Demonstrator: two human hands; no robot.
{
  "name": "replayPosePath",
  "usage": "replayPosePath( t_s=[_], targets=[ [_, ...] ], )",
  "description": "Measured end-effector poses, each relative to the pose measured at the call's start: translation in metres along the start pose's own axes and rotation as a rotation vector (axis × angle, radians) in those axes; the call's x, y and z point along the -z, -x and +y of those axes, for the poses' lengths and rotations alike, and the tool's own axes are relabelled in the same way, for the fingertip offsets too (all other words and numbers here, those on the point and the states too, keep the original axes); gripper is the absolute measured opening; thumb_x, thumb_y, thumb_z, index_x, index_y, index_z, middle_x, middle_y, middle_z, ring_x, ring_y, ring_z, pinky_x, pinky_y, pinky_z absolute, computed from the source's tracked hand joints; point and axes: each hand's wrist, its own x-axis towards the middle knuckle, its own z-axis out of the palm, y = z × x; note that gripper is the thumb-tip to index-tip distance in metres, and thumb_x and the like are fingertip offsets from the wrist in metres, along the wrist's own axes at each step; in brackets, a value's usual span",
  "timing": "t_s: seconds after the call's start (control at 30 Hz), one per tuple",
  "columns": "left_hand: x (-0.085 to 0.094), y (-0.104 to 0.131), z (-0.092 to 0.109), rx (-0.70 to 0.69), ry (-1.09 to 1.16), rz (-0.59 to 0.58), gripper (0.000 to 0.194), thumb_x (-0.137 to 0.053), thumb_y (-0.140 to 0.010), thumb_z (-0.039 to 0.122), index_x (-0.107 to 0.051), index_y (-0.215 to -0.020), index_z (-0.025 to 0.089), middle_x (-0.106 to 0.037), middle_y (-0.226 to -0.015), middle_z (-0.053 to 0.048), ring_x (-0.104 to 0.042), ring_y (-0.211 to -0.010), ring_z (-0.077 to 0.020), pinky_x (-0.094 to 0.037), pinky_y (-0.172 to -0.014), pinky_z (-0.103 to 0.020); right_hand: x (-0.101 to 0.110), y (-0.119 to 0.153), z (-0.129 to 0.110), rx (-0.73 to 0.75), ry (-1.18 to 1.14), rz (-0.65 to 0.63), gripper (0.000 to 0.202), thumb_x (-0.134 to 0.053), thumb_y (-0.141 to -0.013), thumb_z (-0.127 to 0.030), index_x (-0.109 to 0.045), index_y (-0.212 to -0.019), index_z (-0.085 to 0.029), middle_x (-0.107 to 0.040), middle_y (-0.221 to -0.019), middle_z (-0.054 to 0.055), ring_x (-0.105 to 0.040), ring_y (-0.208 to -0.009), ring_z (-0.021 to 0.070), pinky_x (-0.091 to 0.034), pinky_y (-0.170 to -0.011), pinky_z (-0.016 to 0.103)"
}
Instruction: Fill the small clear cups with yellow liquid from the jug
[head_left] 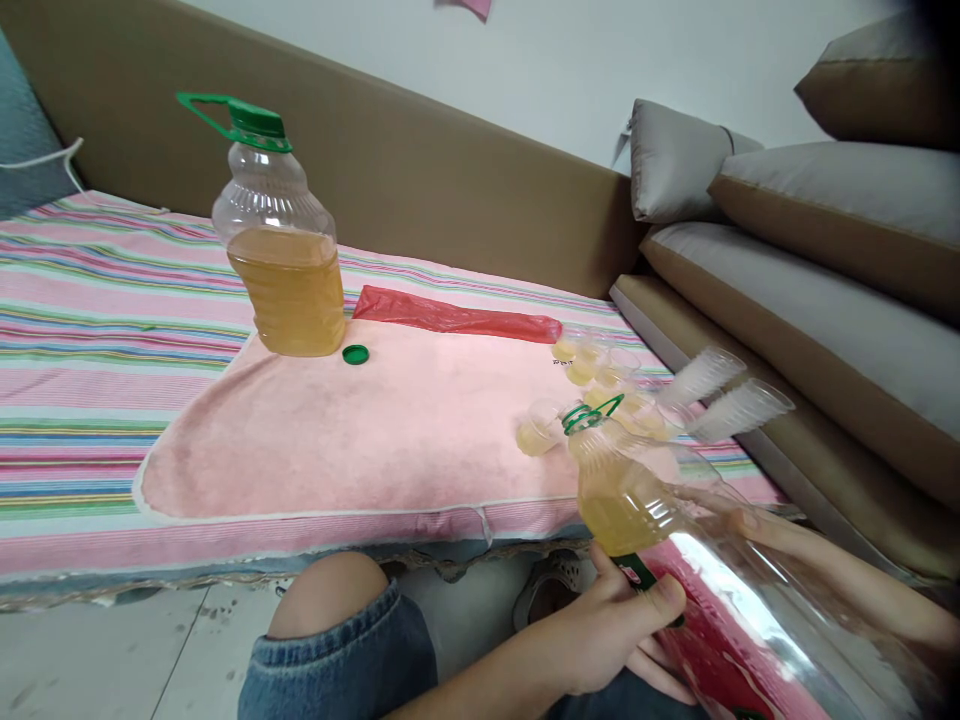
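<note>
My left hand (600,635) grips the underside and near side of a large clear bottle (750,610) with a red label. The bottle is tilted, its green-ringed neck toward a clear cup (536,430) holding some yellow liquid. Yellow liquid lies in the bottle's shoulder. My right hand (739,520) is on the bottle's far side, seen partly through the plastic, its fingers wrapped against it. Beyond the neck several cups (583,368) of yellow liquid stand close together. An upright capped bottle (289,290) of amber liquid stands at the left, with a green cap (355,355) beside it.
Two stacks of clear cups (739,410) lie tilted at the right, near piled cushions (825,270). A red plastic bag (457,315) lies along the back of the pink cloth (322,430). A striped sheet (67,400) covers the bed.
</note>
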Motion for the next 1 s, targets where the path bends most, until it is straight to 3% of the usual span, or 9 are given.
replayPosePath(
  t_s=[0.13,0.37,0.5,0.63,0.77,1.0],
  targets=[
    [0.0,0.0,0.002,0.021,0.001,0.025,0.109,-0.067,-0.049,0.082,-0.036,-0.132,0.019,-0.064,-0.099,-0.011,-0.06,-0.063,-0.0123,-0.05,-0.066,-0.034,0.001,-0.001,0.003,0.023,-0.027,-0.011,0.05,-0.05,-0.092,-0.048,-0.051,-0.139,-0.03,-0.051,-0.145,0.003,-0.034,-0.141,0.0267,-0.021,-0.12,0.043],
    [0.004,0.005,0.011,-0.007,-0.013,0.045,0.105,-0.07,-0.055,0.077,-0.028,-0.136,0.024,-0.062,-0.115,-0.012,-0.064,-0.066,-0.0127,-0.051,-0.068,-0.032,-0.008,-0.002,-0.006,0.105,0.042,0.073,0.053,-0.057,-0.087,-0.051,-0.054,-0.136,-0.033,-0.054,-0.143,0.003,-0.033,-0.143,0.0252,-0.022,-0.12,0.042],
    [0.003,0.014,0.027,-0.082,-0.123,0.086,0.098,-0.068,-0.063,0.073,-0.024,-0.138,0.026,-0.055,-0.131,-0.015,-0.068,-0.085,-0.0184,-0.052,-0.072,-0.032,-0.007,-0.004,-0.003,0.19,0.095,0.116,0.061,-0.058,-0.082,-0.059,-0.052,-0.137,-0.035,-0.052,-0.144,0.006,-0.041,-0.138,0.0321,-0.034,-0.113,0.051],
    [0.003,0.028,0.046,-0.254,-0.251,0.105,0.089,-0.067,-0.073,0.064,-0.027,-0.139,0.019,-0.052,-0.137,-0.019,-0.059,-0.116,-0.0302,-0.049,-0.094,-0.047,-0.009,-0.009,0.003,0.284,0.089,0.16,0.066,-0.058,-0.08,-0.062,-0.048,-0.14,-0.038,-0.049,-0.148,0.007,-0.048,-0.132,0.0349,-0.044,-0.104,0.053],
    [0.007,0.042,0.063,-0.449,-0.376,0.18,0.088,-0.075,-0.07,0.054,-0.033,-0.14,0.019,-0.053,-0.137,-0.017,-0.047,-0.13,-0.0331,-0.04,-0.106,-0.05,-0.024,-0.012,0.006,0.426,0.008,0.211,0.07,-0.062,-0.076,-0.063,-0.048,-0.14,-0.038,-0.045,-0.15,0.004,-0.046,-0.133,0.0349,-0.044,-0.104,0.052],
    [0.015,0.075,0.089,-0.506,-0.469,0.336,0.105,-0.086,-0.052,0.051,-0.038,-0.143,0.027,-0.064,-0.125,-0.01,-0.061,-0.109,-0.0319,-0.052,-0.087,-0.041,-0.071,-0.027,0.004,0.616,-0.223,0.22,0.076,-0.069,-0.07,-0.055,-0.046,-0.14,-0.038,-0.056,-0.141,0.005,-0.05,-0.13,0.0346,-0.048,-0.104,0.049]
  ],
)
